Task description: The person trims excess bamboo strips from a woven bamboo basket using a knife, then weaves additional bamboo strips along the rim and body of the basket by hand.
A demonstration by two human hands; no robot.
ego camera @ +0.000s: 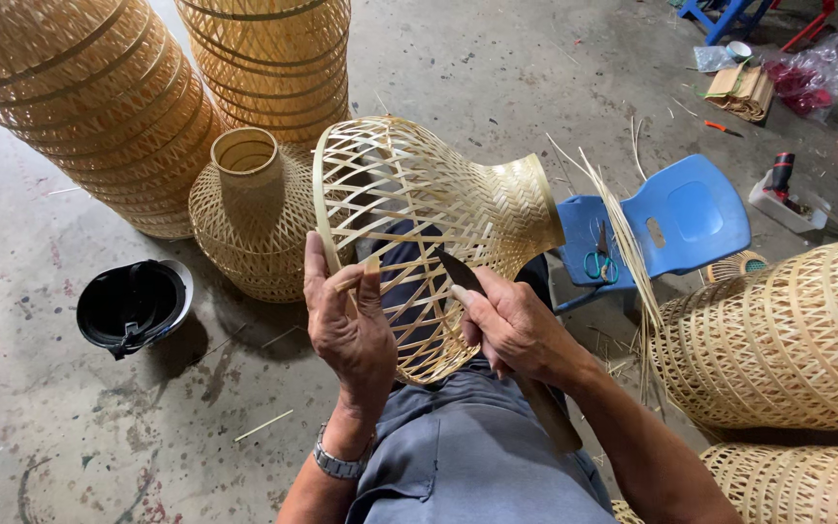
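Both hands are busy at the wide open mouth of a woven bamboo lampshade point(419, 223) that lies on its side across the person's lap, its narrow neck pointing away. His left hand point(349, 325) is closed around the rim, thumb and fingers pinching a thin bamboo strip point(356, 277) against the hoop. His right hand point(516, 330) is wrapped tight on a knife point(463, 275), wooden handle running back under the wrist, dark blade laid against the rim's inner edge.

From where I stand the shade looks nearly finished: body and neck are fully woven, and only the binding or trimming of the rim seems left. I cannot tell how much of the hoop is already bound.

Just behind it stands a smaller finished shade point(249, 213), upright, and beyond that two tall stacks of shades point(99, 97). More woven pieces point(778, 340) sit at his right. A blue plastic stool point(676, 218) lies tipped beside them, scissors point(598, 264) resting on it with a sheaf of loose bamboo slivers point(623, 233) leaning across. A black helmet point(133, 306) sits upturned on the concrete floor point(80, 437) to his left.

As for packaging: far right, a crumpled clear plastic bag point(826, 68) with something red in it, a bundle of flat brown cardboard-like pieces point(741, 89), and a small white tray point(788, 199) holding a dark tool. Any labels are too small to make out.
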